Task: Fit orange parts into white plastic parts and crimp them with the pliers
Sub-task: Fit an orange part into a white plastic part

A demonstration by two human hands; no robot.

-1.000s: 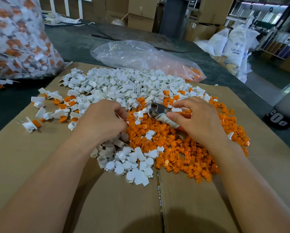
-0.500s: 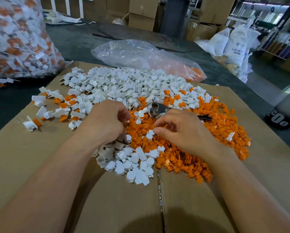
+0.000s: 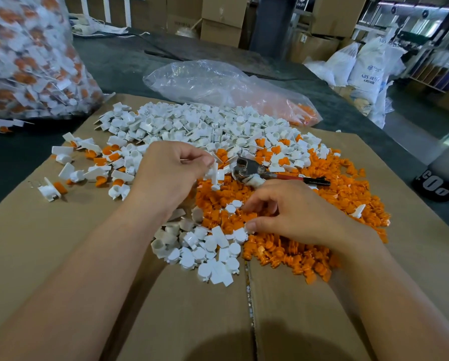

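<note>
We see smooth, slightly glossy white plastic parts (image 3: pixel 192 126) and matt-looking orange parts (image 3: pixel 296 251) on matt brown cardboard (image 3: pixel 88 256), pliers (image 3: pixel 252 170) with a shiny bare-metal head and red and black handles, a glossy, crinkled clear plastic bag (image 3: pixel 205 82), and a dark, matt cloth-like cover (image 3: pixel 129 61).

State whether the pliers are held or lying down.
Lying down: the pliers rest on the orange parts, handles ungripped.

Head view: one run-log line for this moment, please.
left hand: pinches white part | right hand: fingers in orange parts, grip unclear | pliers: lying unheld on orange parts | stage: picking parts
</note>
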